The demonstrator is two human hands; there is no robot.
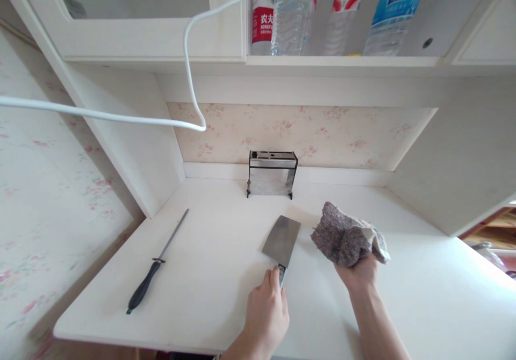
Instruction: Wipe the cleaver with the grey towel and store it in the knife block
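My left hand (pixel 266 307) is closed round the dark handle of a cleaver (pixel 282 239), whose broad metal blade points away from me over the white counter. To the right, my right hand (pixel 360 274) grips a bunched grey-brown cloth (pixel 342 236) from below, and the cloth hides most of its fingers. Blade and cloth are apart. A honing steel (pixel 157 263) with a black handle lies on the counter at the left, touched by neither hand.
A knife block (pixel 272 174) with clear sides stands at the back of the white counter (pixel 209 279). Above, a shelf (pixel 342 63) holds several plastic bottles (pixel 292 16). A white cable (pixel 121 118) hangs across the upper left. Side panels bound the counter left and right.
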